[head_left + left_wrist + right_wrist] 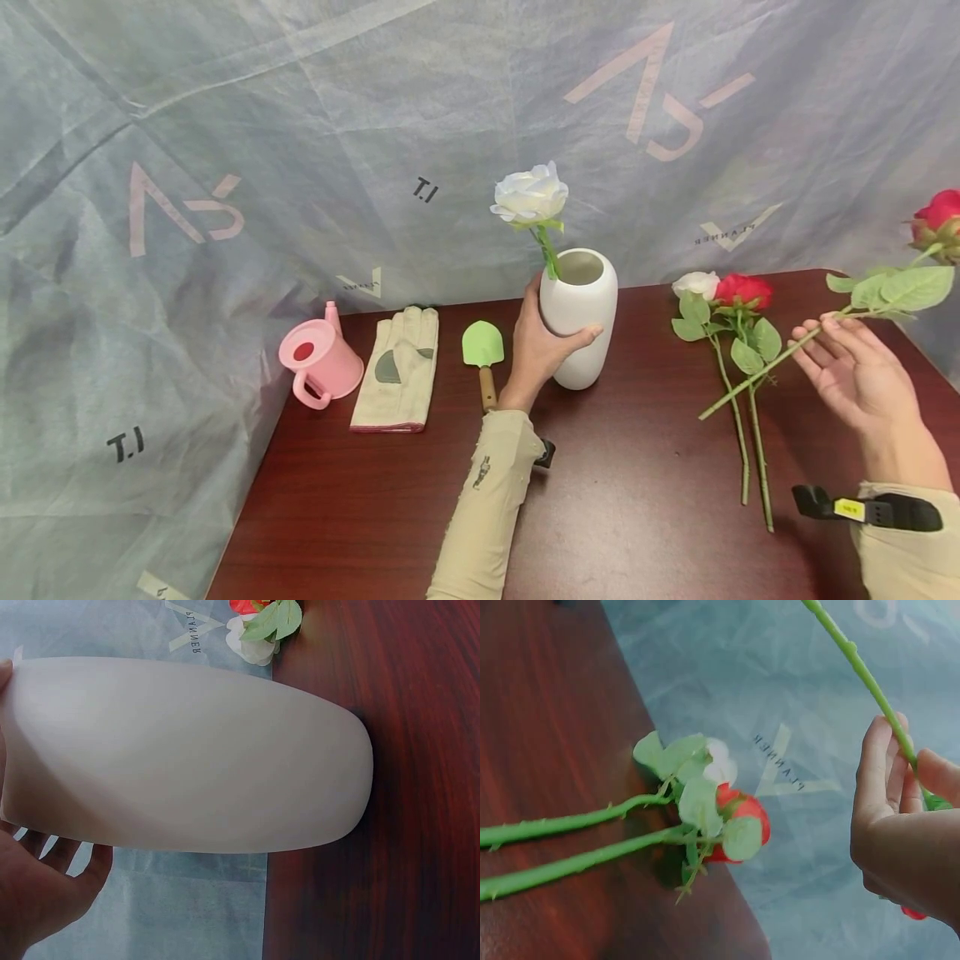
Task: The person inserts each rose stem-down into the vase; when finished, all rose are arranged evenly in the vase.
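Vase and loose rose, one to each hand. The white vase (588, 329) appears to stand on the dark red-brown table (637, 517), near the cloth backdrop (450, 100), with an upright white rose (529, 196) leaning at the side of its mouth. The left hand (543, 350) grips the vase body, thumb across the near face and the other fingers curled round the far side. The right hand (862, 379), palm turned partly upward, pinches a red rose (870, 293) by its stem, between thumb and fingers just below the leaves; the bloom points outward and the bare stem end slants down toward the middle of the table. In the head view this stem crosses above a lying red rose (744, 290), with a lying white rose (696, 285) beside it (whether the stems touch cannot be told).

Note on technique: a steady left grip below the rim should leave the mouth unobstructed and guard the narrow base against tipping. The right pinch, judged light, sits high on the stem; a hold closer to the middle would likely give better control of the trailing end. Lifting that end clear of the lying leaves should avoid snagging, and turning the wrist slowly should spare the bloom.
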A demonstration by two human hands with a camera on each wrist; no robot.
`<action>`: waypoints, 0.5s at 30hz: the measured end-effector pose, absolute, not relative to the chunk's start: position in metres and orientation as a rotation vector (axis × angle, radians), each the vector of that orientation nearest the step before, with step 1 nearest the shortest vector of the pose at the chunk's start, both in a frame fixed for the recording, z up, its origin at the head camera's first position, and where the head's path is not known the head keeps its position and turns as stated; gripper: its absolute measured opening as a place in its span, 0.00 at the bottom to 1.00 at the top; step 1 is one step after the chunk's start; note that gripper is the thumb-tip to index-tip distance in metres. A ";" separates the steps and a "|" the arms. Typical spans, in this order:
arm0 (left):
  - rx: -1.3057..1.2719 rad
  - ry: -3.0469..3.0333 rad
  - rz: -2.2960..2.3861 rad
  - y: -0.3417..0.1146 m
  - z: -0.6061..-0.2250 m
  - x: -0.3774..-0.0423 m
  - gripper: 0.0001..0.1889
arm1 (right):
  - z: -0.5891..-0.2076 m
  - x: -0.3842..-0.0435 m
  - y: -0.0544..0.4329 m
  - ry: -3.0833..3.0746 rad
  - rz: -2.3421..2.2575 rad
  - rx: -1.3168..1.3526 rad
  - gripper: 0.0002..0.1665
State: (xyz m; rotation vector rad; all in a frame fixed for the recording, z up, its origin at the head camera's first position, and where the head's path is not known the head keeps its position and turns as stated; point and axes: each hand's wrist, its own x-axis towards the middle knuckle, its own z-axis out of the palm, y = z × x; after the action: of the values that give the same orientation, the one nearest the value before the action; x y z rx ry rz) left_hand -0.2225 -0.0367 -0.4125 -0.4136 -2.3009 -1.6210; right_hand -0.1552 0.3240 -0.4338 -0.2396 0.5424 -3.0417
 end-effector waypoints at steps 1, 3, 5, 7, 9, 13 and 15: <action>-0.407 -2.304 -1.614 -0.037 -0.412 -0.223 0.51 | -0.432 -0.155 0.323 0.531 -3.035 -0.256 0.21; -0.395 -2.311 -1.598 -0.037 -0.413 -0.223 0.51 | -0.428 -0.156 0.321 0.498 -3.027 -0.285 0.22; -0.380 -2.322 -1.577 -0.036 -0.413 -0.224 0.51 | -0.423 -0.157 0.318 0.473 -3.026 -0.289 0.22; -0.366 -2.331 -1.561 -0.036 -0.413 -0.224 0.52 | -0.419 -0.158 0.315 0.470 -3.030 -0.275 0.22; -0.368 -2.328 -1.568 -0.036 -0.413 -0.224 0.51 | -0.415 -0.160 0.312 0.484 -3.035 -0.249 0.21; -0.379 -2.317 -1.595 -0.036 -0.412 -0.223 0.52 | -0.410 -0.163 0.306 0.398 -3.041 -0.233 0.21; -0.382 -2.319 -1.601 -0.037 -0.412 -0.223 0.51 | -0.407 -0.165 0.303 0.295 -3.037 -0.234 0.21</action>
State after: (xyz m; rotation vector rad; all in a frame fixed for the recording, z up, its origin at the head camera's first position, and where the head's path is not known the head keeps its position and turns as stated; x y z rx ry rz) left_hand -0.2229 -0.0366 -0.4120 -0.3816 -2.3193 -1.6006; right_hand -0.1654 0.3031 -0.4067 -0.2338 0.2948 -3.0373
